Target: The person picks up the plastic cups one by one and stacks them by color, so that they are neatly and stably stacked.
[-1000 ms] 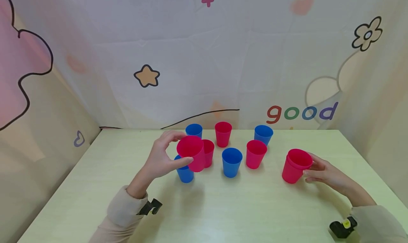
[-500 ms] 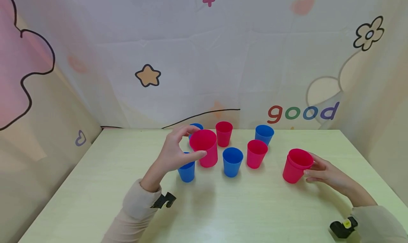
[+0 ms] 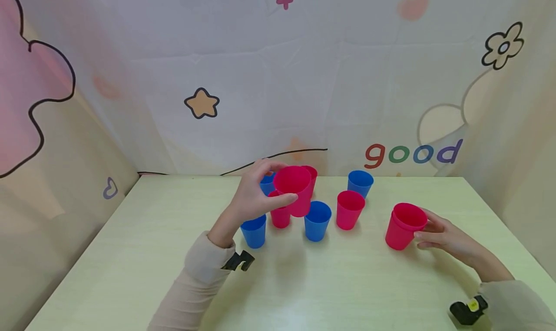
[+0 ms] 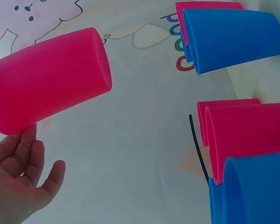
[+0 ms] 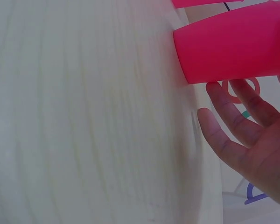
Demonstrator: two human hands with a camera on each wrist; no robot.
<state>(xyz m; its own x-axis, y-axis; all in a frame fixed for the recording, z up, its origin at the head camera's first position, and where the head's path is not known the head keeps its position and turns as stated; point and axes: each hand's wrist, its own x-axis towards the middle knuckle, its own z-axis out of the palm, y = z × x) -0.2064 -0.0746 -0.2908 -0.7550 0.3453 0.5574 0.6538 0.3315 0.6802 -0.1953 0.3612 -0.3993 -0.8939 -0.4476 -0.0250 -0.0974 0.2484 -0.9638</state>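
My left hand (image 3: 256,193) holds a pinkish-red cup (image 3: 295,188) in the air by its sides, thumb in front and fingers behind. It hangs above a small group of cups, hiding part of a red cup (image 3: 280,218) below and another red cup (image 3: 312,179) at the back. In the left wrist view the held cup (image 4: 51,77) lies above the curled fingers. On the right, my right hand (image 3: 447,241) grips a pair of nested red cups (image 3: 399,232) standing on the table. The right wrist view shows that stack (image 5: 233,44) with fingers beneath it.
Around the held cup stand blue cups: front left (image 3: 254,233), back left (image 3: 266,186) and middle (image 3: 316,225). Farther right are a red cup (image 3: 349,213) and a blue cup (image 3: 360,182). A printed curtain (image 3: 269,104) rises behind the pale table (image 3: 330,287).
My left hand has carried its red cup rightward and farther back, uncovering the front-left blue cup and part of the red cup beside it. My right hand and the nested cups have stayed put.
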